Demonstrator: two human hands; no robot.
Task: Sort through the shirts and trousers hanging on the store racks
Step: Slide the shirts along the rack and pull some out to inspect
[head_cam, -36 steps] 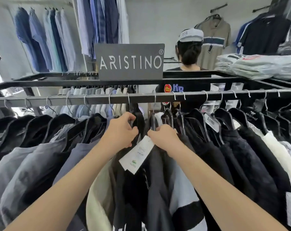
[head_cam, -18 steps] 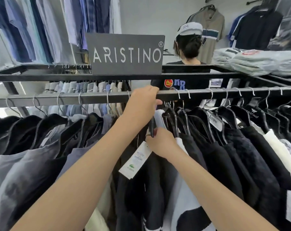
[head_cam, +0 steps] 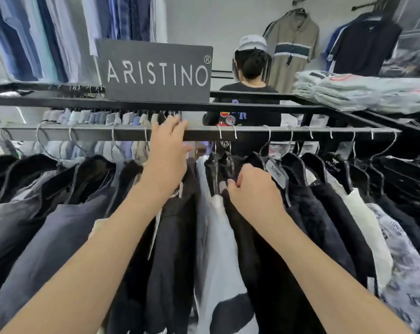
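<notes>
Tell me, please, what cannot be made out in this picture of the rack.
Head view:
- Left hand: whether it grips the rail is lost to motion blur.
- Right hand: pinches the dark shirt by collar or hanger; its fingers hide which.
- Shirt hems: cut off by the bottom edge.

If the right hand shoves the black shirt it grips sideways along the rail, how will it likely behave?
Probably floppy: the black shirt drapes limp below the right hand. Likely light, since thin wire hooks carry such garments on the rail. It should slide, though tightly packed neighbouring shirts would probably resist.
</notes>
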